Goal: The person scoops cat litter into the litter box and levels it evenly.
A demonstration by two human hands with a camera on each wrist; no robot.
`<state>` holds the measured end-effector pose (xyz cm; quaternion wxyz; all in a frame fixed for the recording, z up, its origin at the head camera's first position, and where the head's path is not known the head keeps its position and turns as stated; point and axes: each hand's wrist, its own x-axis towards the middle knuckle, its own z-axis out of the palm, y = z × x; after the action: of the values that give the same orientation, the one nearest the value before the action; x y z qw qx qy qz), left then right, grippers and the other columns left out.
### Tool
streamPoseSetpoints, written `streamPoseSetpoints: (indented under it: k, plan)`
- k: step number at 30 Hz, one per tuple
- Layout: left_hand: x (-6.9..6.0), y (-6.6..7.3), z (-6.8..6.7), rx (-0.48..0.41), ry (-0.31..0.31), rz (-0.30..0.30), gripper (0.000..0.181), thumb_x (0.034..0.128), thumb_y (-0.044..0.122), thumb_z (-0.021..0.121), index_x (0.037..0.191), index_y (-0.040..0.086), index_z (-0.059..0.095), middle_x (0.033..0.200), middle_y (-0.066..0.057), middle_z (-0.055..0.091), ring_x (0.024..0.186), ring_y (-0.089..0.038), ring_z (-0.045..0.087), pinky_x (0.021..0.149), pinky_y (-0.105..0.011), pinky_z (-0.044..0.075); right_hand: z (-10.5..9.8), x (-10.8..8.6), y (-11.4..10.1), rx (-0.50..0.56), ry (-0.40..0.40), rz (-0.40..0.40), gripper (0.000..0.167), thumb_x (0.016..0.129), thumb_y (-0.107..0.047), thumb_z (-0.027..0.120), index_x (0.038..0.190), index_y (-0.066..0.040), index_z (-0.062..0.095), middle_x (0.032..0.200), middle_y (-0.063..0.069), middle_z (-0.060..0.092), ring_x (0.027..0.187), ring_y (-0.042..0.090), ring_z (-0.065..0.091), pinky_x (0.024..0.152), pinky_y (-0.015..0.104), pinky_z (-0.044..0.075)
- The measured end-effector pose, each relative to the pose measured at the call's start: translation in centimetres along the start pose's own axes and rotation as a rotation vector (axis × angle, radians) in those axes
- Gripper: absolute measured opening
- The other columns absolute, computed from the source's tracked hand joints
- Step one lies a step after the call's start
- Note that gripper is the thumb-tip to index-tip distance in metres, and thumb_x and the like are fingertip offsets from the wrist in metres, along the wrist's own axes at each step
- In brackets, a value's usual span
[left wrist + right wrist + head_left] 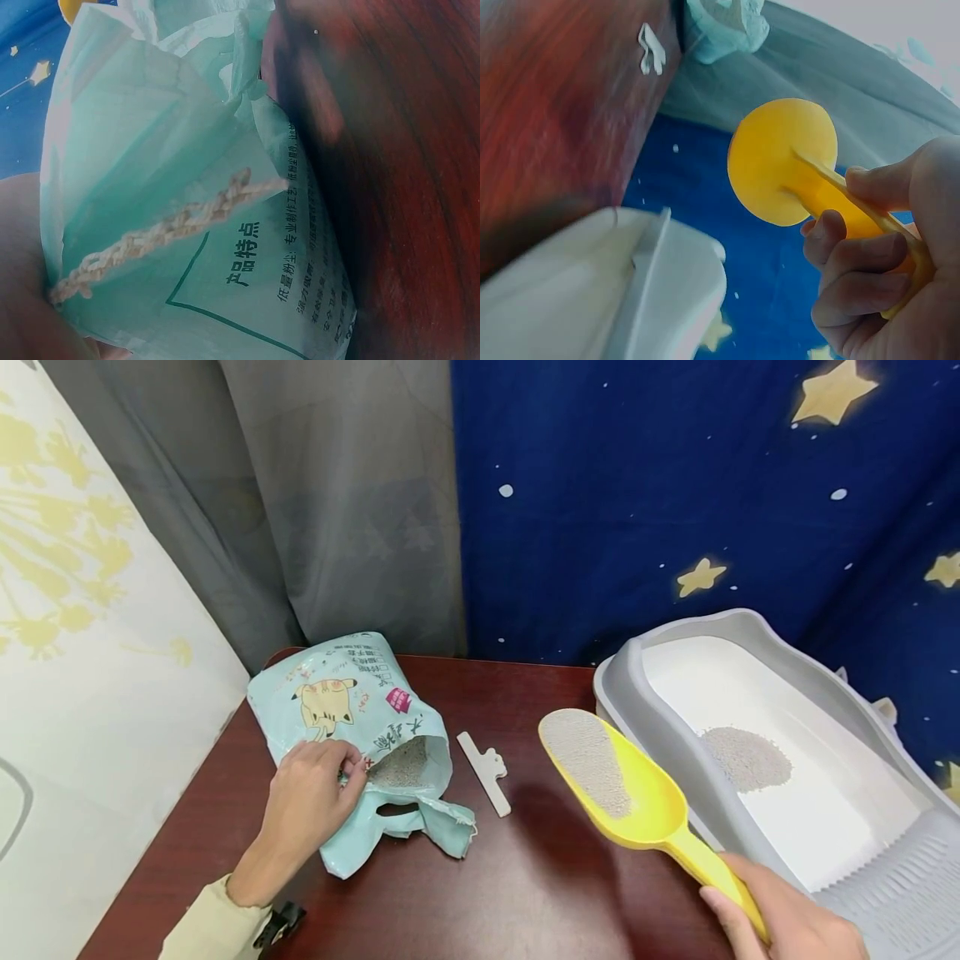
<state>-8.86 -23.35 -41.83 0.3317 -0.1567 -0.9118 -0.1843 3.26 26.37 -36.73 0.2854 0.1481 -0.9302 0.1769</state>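
My right hand [787,914] grips the handle of a yellow scoop [660,802], fingers curled round it in the right wrist view. Grey granules, like cat litter [588,756], fill the scoop's front part. The scoop is held above the table beside a grey litter box [660,735]. Inside the box, a small heap of the same granules [746,760] lies on the white floor. At left, my left hand [315,789] pinches the edge of a light blue bag [273,693] lying on the table. The bag's mouth gapes, with granules [405,764] inside.
A white bag clip [486,772] lies on the dark red table [525,877] between bag and scoop. Grey and blue star-patterned curtains [570,527] hang behind the table. A white wall with yellow patterns [90,652] stands at the left.
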Motion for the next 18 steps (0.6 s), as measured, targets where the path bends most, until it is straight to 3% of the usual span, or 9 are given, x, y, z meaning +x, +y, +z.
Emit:
streamPoseSetpoints:
  k: [2,4,7,10,13,18]
  plan:
    - [0.0,0.0,0.0,0.002,-0.001,0.0,0.011,0.0893,0.006,0.068,0.079,0.008,0.066,0.071,0.001,0.059,0.066,-0.021,0.053,0.07,-0.043,0.047,-0.6,-0.1,0.4,-0.019,-0.011,0.032,0.036,0.086,-0.024,0.089,0.117,-0.012,0.075,0.085,-0.003,0.072,0.059,0.0,0.051,0.05,0.018,0.042]
    - [-0.1,0.0,0.0,0.002,-0.001,0.0,0.011,0.0896,0.006,0.069,0.079,0.008,0.066,0.071,0.001,0.059,0.066,-0.021,0.053,0.07,-0.043,0.047,-1.1,-0.2,0.9,-0.062,-0.068,0.114,0.037,0.089,-0.026,0.088,0.119,-0.011,0.073,0.08,-0.004,0.067,0.058,0.0,0.046,0.049,0.02,0.04]
    - [-0.1,0.0,0.0,0.0,-0.001,0.002,0.012,0.09,0.007,0.069,0.079,0.008,0.066,0.071,0.001,0.059,0.066,-0.021,0.053,0.069,-0.043,0.047,-1.9,-0.6,2.2,-0.131,-0.207,0.267,0.038,0.096,-0.032,0.084,0.123,-0.01,0.069,0.074,-0.006,0.056,0.059,0.0,0.04,0.049,0.024,0.036]
    - [-0.1,0.0,0.0,-0.002,-0.002,0.0,0.012,0.0899,0.007,0.07,0.079,0.008,0.066,0.071,0.001,0.059,0.066,-0.021,0.053,0.069,-0.042,0.047,-2.5,-0.8,3.8,-0.175,-0.326,0.392,0.041,0.104,-0.035,0.076,0.129,-0.004,0.065,0.073,-0.005,0.049,0.06,0.008,0.043,0.051,0.026,0.035]
    - [-0.2,0.0,0.0,-0.001,-0.002,-0.001,0.012,0.0896,0.007,0.07,0.079,0.009,0.066,0.071,0.001,0.059,0.066,-0.021,0.053,0.069,-0.042,0.047,-2.9,-1.0,4.3,-0.173,-0.252,0.455,0.04,0.107,-0.029,0.073,0.128,0.003,0.064,0.073,0.0,0.053,0.06,0.007,0.042,0.05,0.023,0.032]
    - [-0.2,0.0,0.0,0.002,-0.001,0.003,0.011,0.0892,0.006,0.068,0.078,0.009,0.065,0.071,0.001,0.059,0.065,-0.021,0.052,0.068,-0.042,0.047,-3.1,-1.5,4.2,-0.093,0.016,0.561,0.026,0.105,-0.004,0.071,0.123,0.014,0.066,0.079,0.023,0.062,0.059,-0.003,0.034,0.05,0.016,0.029]
